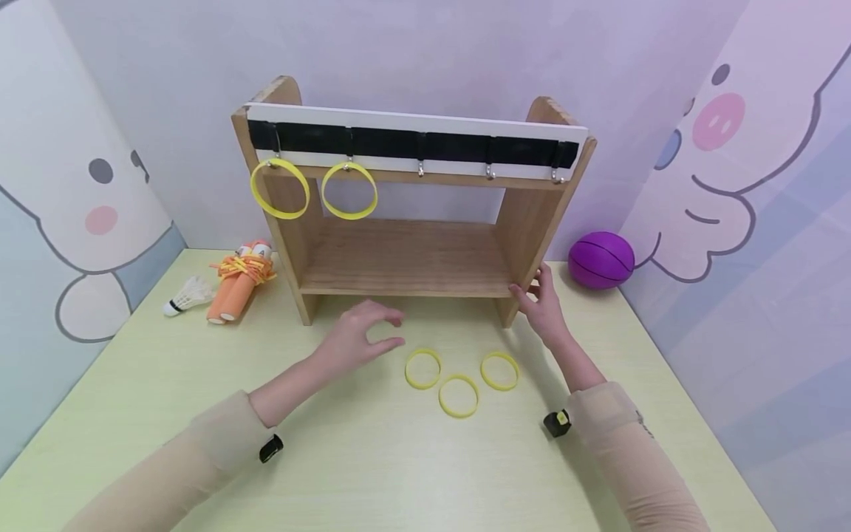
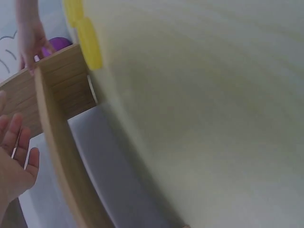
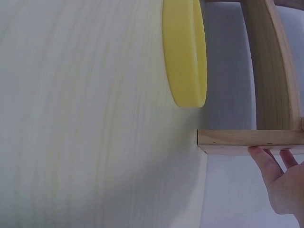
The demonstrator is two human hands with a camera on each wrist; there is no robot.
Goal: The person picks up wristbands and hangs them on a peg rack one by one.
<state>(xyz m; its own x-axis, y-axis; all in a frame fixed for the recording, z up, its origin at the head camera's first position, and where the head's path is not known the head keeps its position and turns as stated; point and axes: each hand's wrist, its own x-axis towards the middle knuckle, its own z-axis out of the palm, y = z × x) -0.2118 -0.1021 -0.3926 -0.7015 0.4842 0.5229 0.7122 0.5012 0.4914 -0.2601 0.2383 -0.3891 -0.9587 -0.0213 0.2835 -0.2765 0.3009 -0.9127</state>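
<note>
A wooden shelf (image 1: 405,258) stands against the wall, with a black-striped white board (image 1: 385,159) and several small hooks along its top front. Two yellow rings, a left one (image 1: 282,215) and a right one (image 1: 349,216), hang from its leftmost hooks. On the table three more yellow rings lie flat: left (image 1: 420,386), middle (image 1: 459,415) and right (image 1: 500,388). My left hand (image 1: 355,336) hovers before the shelf, fingers loosely bent, holding nothing. With thumb in front and fingers on the outer side, my right hand (image 1: 544,314) grips the shelf's right side panel (image 3: 256,137).
Left of the shelf lie a white shuttlecock (image 1: 189,294) and an orange-handled jump rope (image 1: 236,295). A purple ball (image 1: 601,260) sits behind my right hand. Walls with cartoon figures enclose the pale yellow table (image 1: 372,473).
</note>
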